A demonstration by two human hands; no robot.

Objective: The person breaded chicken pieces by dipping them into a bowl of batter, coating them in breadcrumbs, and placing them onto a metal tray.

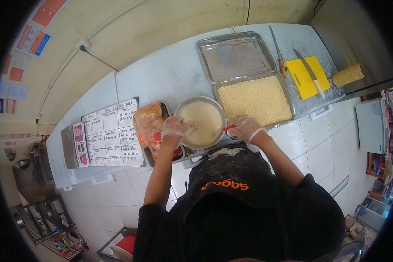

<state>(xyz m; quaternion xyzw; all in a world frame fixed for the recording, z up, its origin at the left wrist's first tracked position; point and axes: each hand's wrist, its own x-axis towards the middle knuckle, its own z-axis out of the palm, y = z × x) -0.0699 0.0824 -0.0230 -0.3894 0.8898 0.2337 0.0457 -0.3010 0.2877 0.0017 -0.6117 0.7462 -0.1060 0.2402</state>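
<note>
While beside the dated whiteboard (pixel 111 134), gloved hands at bowl (pixel 201 122)

Bright, even indoor light, soft shadows, strong fisheye bending with black vignetted corners, and slightly soft detail.

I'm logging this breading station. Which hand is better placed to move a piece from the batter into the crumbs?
Probably the right hand: it sits between the batter bowl and crumb tray. The left hand is at the bowl's far side.

Shiny metal trays (pixel 234 56), matt yellow plastic board (pixel 307 77), clear plastic gloves, glossy batter bowl (pixel 200 122).
</note>
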